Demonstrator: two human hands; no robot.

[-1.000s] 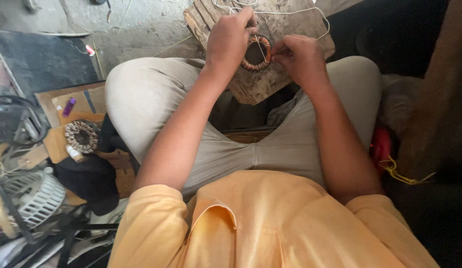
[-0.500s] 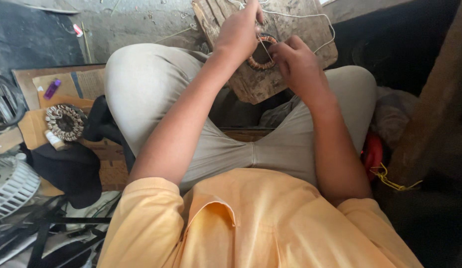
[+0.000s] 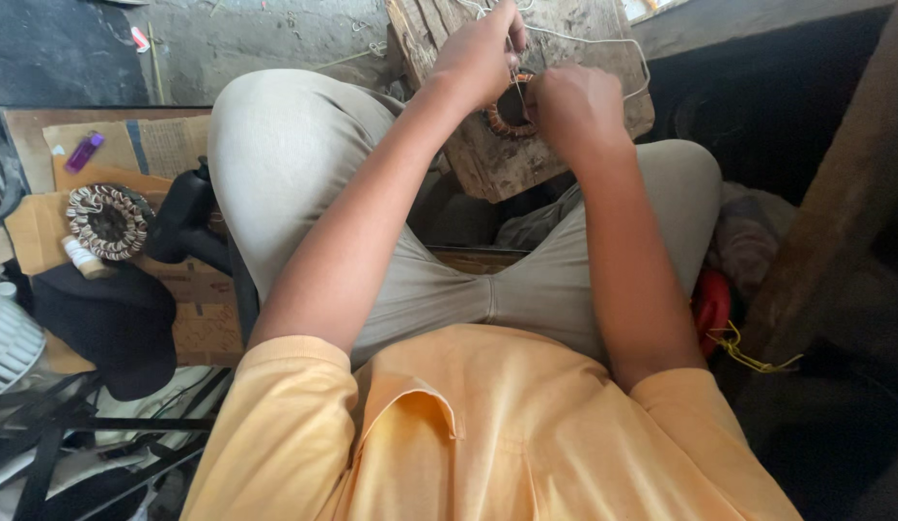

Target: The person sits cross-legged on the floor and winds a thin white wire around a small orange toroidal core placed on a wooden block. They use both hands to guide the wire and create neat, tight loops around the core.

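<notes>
- Copper-coloured wire wound into a small ring, the coil [image 3: 508, 108], sits on a worn wooden block [image 3: 526, 159] between the person's knees, near the top of the view.
- Left hand [image 3: 480, 50] comes in over the coil's upper left edge, fingers curled together and pinched at the ring's rim; whether it grips the coil itself or only a strand of wire cannot be told.
- Right hand [image 3: 572, 104] lies just beside the coil on its right, closed into a loose fist against the ring, with its fingertips hidden under the knuckles.
- A thin pale wire [image 3: 618, 46] loops from the hands across the block and round its right side.
- The block rests against the person's grey trousers [image 3: 304, 145]; a yellow shirt [image 3: 487, 434] fills the lower part of the view.
- To the left, on a sheet of cardboard [image 3: 193, 328], lies a second wound ring coil [image 3: 108, 221], with a small white bottle [image 3: 83, 258] touching its lower edge.
- A purple lighter [image 3: 84, 151] lies further up on the cardboard.
- A black cloth [image 3: 111, 323] lies below the bottle.
- Right of the person's thigh sits a red object [image 3: 711, 304] with a yellow cord [image 3: 753, 355] trailing from it.
</notes>
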